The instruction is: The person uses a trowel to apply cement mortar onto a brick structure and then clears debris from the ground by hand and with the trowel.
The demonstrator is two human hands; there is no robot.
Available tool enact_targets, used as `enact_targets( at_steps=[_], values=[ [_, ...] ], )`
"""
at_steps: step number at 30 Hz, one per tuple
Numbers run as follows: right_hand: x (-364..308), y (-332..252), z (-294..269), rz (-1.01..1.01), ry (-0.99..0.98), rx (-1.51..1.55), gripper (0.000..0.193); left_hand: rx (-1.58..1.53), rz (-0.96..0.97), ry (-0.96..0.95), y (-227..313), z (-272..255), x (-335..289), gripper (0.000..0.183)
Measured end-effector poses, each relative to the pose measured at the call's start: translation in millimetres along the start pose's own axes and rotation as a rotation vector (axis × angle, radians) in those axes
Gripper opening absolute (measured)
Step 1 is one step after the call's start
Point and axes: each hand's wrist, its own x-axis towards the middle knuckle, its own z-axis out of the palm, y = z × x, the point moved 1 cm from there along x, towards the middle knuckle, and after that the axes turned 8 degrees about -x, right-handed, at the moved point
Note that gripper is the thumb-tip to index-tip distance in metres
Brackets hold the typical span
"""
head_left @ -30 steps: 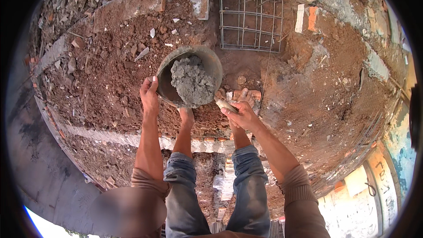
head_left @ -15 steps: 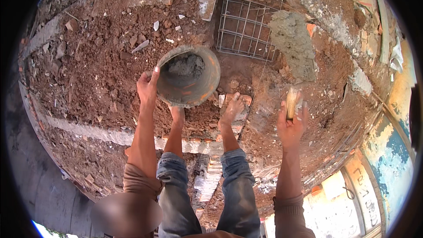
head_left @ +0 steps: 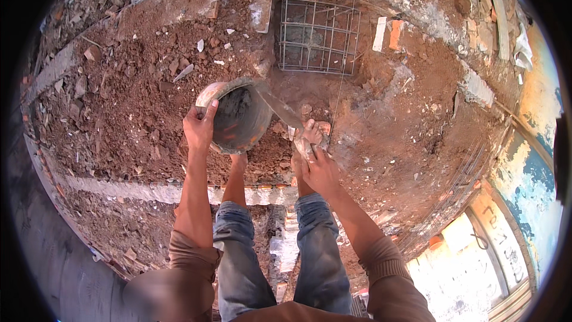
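My left hand (head_left: 198,124) grips the rim of a round, mortar-smeared bucket (head_left: 253,126) on its left side, thumb over the edge. The bucket is tilted so its mouth faces up toward me, with dark grey mortar (head_left: 234,107) inside. Closed around its pale handle, my right hand (head_left: 322,173) holds a trowel (head_left: 280,109). The blade slants up and left, its tip at the bucket's right rim. Farther off, a steel rebar grid (head_left: 319,43) lies in a square pit, with a grey patch of mortar (head_left: 308,37) showing beneath its bars.
My bare feet (head_left: 312,132) stand on rubble and soil, close to the bucket. A white strip (head_left: 379,34) and an orange brick piece (head_left: 395,34) lie right of the pit. A taut string (head_left: 339,92) runs past it. A low masonry edge (head_left: 137,188) crosses in front of me.
My right hand has swung left and inward, bringing the trowel to the bucket. The mortar load it carried is gone from the blade, and grey mortar now shows under the grid. The bucket is tilted more.
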Motion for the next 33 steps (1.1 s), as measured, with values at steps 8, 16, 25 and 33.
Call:
enact_targets(
  at_steps=[8, 16, 25, 33],
  values=[
    [124, -58, 26, -0.38, -0.237, -0.26, 0.029, 0.302, 0.157, -0.053, 22, 3, 18, 0.05],
    [118, -78, 39, -0.536, -0.519, -0.051, 0.021, 0.102, 0.122, 0.055, -30, -8, 33, 0.052],
    [153, -48, 84, -0.259, -0.6, 0.122, 0.029, 0.256, 0.157, -0.004, -5, 1, 15, 0.044],
    [78, -107, 79, -0.307, -0.757, 0.732, 0.053, 0.116, 0.282, -0.013, 64, -58, -33, 0.051]
  ],
)
